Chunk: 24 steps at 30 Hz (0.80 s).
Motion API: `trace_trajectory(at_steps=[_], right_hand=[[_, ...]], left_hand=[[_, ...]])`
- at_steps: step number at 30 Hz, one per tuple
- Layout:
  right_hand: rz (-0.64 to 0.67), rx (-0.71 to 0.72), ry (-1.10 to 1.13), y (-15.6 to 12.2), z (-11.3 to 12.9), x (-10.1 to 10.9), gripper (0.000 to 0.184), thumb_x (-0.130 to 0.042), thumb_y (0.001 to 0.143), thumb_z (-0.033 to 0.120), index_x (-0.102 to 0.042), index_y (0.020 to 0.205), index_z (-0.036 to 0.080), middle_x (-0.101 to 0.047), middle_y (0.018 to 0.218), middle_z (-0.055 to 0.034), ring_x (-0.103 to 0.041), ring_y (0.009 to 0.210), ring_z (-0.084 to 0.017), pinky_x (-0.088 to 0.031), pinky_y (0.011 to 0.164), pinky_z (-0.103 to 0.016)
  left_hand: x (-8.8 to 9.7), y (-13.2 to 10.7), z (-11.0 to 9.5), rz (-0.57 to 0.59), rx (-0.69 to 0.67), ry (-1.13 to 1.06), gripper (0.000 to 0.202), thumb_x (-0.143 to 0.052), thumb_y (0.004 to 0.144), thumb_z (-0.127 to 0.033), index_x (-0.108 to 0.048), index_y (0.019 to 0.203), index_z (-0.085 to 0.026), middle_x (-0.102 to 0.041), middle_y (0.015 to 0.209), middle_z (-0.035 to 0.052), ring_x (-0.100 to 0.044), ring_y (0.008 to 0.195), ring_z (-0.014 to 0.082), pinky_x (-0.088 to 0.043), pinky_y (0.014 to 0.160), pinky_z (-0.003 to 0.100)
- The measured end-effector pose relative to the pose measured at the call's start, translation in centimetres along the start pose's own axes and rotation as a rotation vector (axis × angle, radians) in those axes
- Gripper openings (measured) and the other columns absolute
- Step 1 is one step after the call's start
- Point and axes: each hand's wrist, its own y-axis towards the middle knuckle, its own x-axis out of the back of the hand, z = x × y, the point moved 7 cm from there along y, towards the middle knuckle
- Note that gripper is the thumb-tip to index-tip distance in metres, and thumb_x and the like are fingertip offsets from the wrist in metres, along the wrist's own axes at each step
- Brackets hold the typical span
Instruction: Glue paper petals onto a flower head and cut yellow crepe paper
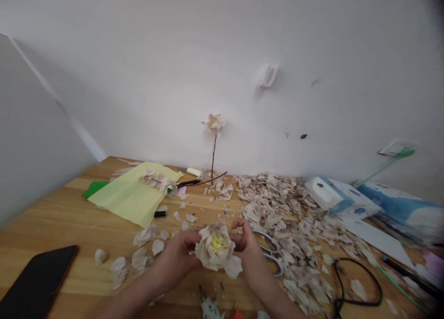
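A handmade-looking flower [215,252], with pale petals around a yellow centre, faces up between my two hands. My left hand [180,252] grips it from the left, its fingertips partly hidden behind the petals. From the right, my right hand [247,247] pinches the flower's edge, with the index finger curled above. One petal [233,266] sticks out at the flower's lower right. Grey-handled scissors [274,263] lie just beyond my right wrist, partly covered. Loose petals [140,260] are scattered left of my left hand.
A large heap of dry petals [274,199] spreads across the right. Against the wall stands a stemmed flower [214,123]. Yellow paper [128,194] lies at left, a phone [38,282] at front left. Tissue packs [343,199] and a black cord loop [376,303] are at right.
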Motion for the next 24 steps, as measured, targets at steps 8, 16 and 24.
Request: trace_trajectory(at_steps=[8,16,24], right_hand=[[0.046,-0.042,0.008,-0.2,0.1,0.0,0.065,-0.082,0.040,0.032,-0.032,0.081,0.027,-0.061,0.054,0.0089,-0.059,0.044,-0.016,-0.039,0.042,-0.021],[0.062,-0.058,0.013,-0.4,0.0,-0.1,0.066,-0.081,0.044,0.026,-0.033,0.089,0.028,-0.062,0.058,0.0089,-0.060,0.047,-0.016,-0.035,0.042,-0.020],[0.120,0.012,-0.046,-0.1,0.1,0.7,0.066,-0.078,0.050,0.017,-0.036,0.100,0.026,-0.063,0.066,0.0073,-0.060,0.057,-0.014,-0.040,0.053,-0.022]], left_hand=[[-0.2,-0.1,0.8,-0.022,-0.044,0.003,0.008,-0.069,0.066,-0.018,-0.075,0.068,-0.023,-0.068,0.088,0.0059,-0.060,0.080,0.0219,-0.043,0.069,0.027],[-0.3,0.1,0.8,-0.045,0.054,-0.116,0.016,-0.069,0.063,-0.012,-0.071,0.051,-0.022,-0.066,0.062,-0.0005,-0.056,0.061,0.0146,-0.041,0.064,0.024],[1.2,0.3,3.4,-0.192,0.188,-0.136,0.009,-0.067,0.054,-0.013,-0.068,0.047,-0.019,-0.065,0.052,-0.0008,-0.057,0.056,0.0153,-0.043,0.058,0.024]])
